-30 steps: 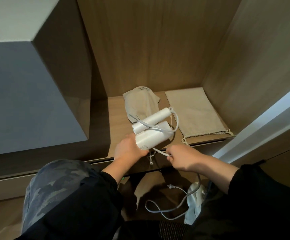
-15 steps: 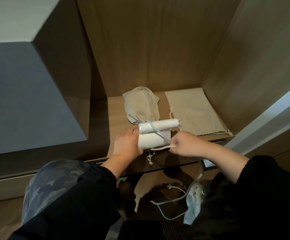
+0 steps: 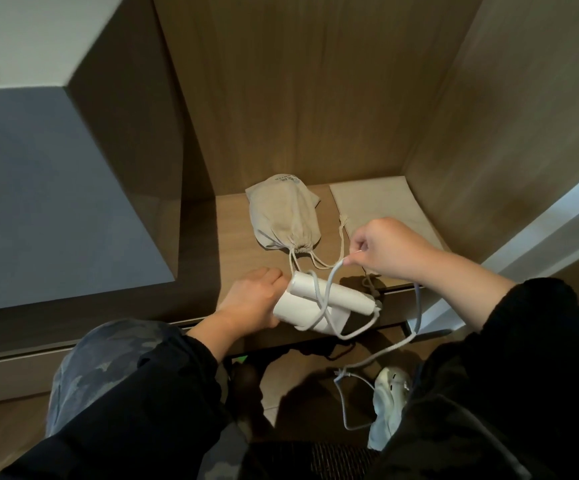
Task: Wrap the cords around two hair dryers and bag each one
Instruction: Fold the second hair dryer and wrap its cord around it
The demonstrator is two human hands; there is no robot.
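White folded plastic hair dryer (image 3: 298, 311) at front edge of wooden shelf (image 3: 232, 233). Left hand (image 3: 246, 301) curled round its end, steadying it for winding. Right hand (image 3: 390, 245) raised, fingers (image 3: 359, 244) pinching grey cord (image 3: 329, 282) taut across body. Filled beige drawstring bag (image 3: 284, 216) behind. Flat empty beige bag (image 3: 371, 206) just beside it, likely for this dryer.

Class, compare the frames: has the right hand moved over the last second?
Yes. The right hand, pinching the cord, moved from the front edge of the shelf back over the flat bag.
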